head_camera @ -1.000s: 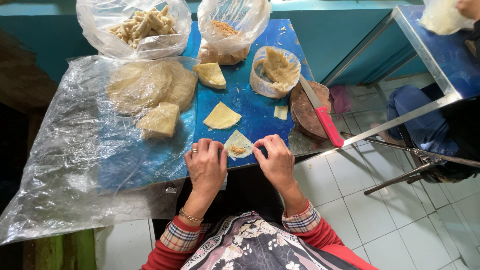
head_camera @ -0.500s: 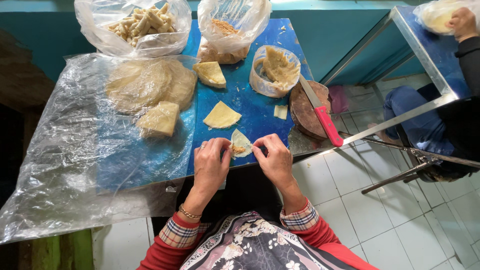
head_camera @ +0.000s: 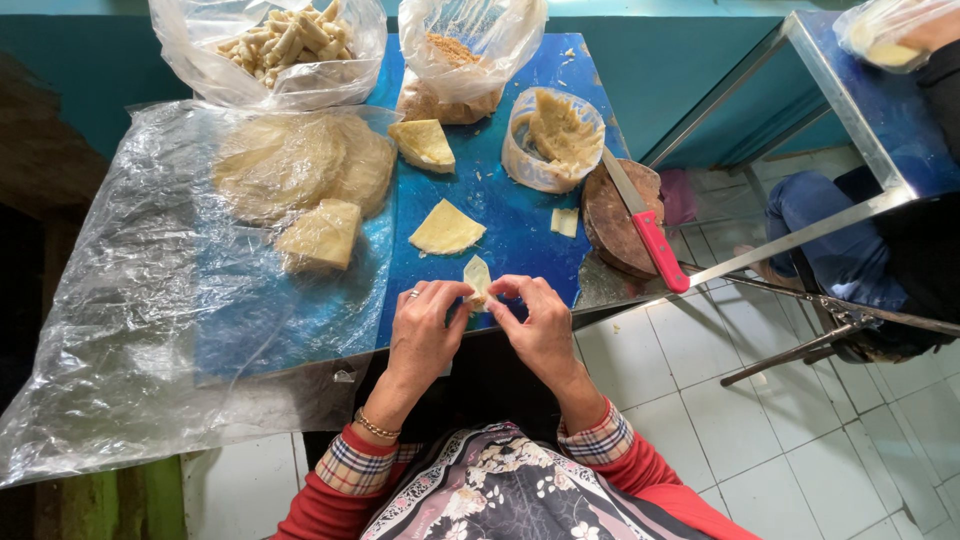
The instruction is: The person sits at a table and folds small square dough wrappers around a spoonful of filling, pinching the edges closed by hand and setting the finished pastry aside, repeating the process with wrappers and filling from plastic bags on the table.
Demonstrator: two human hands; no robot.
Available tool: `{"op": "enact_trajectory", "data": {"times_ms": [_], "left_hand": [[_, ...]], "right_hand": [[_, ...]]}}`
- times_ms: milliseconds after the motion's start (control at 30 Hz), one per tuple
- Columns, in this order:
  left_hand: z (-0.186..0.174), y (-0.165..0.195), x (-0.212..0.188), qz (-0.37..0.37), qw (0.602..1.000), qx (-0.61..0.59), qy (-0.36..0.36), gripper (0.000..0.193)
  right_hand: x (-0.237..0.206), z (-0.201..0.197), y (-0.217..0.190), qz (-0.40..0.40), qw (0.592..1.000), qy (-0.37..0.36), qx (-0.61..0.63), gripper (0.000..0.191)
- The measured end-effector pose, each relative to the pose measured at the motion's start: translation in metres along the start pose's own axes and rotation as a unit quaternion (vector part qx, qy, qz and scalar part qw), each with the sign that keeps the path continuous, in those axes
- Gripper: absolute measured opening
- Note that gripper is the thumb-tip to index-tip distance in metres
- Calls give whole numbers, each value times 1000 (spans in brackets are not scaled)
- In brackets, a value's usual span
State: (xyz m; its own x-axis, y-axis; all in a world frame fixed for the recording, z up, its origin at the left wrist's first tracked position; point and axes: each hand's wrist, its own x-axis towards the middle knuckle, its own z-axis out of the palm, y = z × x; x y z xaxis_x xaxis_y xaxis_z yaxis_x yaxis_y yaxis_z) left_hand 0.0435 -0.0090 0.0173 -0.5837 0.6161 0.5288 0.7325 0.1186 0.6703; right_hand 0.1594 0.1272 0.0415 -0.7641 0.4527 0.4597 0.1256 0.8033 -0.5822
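Observation:
My left hand [head_camera: 425,328] and my right hand [head_camera: 538,322] meet at the near edge of the blue table [head_camera: 520,220]. Between their fingertips they pinch a small pale pastry wrapper [head_camera: 477,278], partly folded and lifted off the surface. Just beyond it lies a flat wedge-shaped wrapper [head_camera: 446,229]. A clear tub of beige filling paste [head_camera: 555,135] stands further back to the right. Another stack of wedge wrappers [head_camera: 424,144] lies near the bags.
A plastic bag of finished rolls [head_camera: 285,42] and a bag of brown crumbs [head_camera: 455,70] stand at the back. Round wrappers [head_camera: 290,165] lie under clear plastic sheet on the left. A red-handled knife [head_camera: 645,225] rests on a round wooden block [head_camera: 610,220]. Another person [head_camera: 860,230] sits at right.
The wrapper has gone from lying flat under my fingers to being folded and raised between both hands. My hands have drawn closer together.

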Motion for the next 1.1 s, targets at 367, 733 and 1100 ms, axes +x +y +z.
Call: {"op": "enact_trajectory", "data": {"times_ms": [367,733,1100], "left_hand": [[7,-11,6,86,996,23,-13,8],[11,-16,21,-22,999,-17,-22,5],[15,-18,32,-59,998,-36,-8,18]], "right_hand": [[5,2,7,-157,985,-35,-61,23],[58,9,41,88,961,-240,103,13],[17,10,0,-147,982,4,-121,16]]}}
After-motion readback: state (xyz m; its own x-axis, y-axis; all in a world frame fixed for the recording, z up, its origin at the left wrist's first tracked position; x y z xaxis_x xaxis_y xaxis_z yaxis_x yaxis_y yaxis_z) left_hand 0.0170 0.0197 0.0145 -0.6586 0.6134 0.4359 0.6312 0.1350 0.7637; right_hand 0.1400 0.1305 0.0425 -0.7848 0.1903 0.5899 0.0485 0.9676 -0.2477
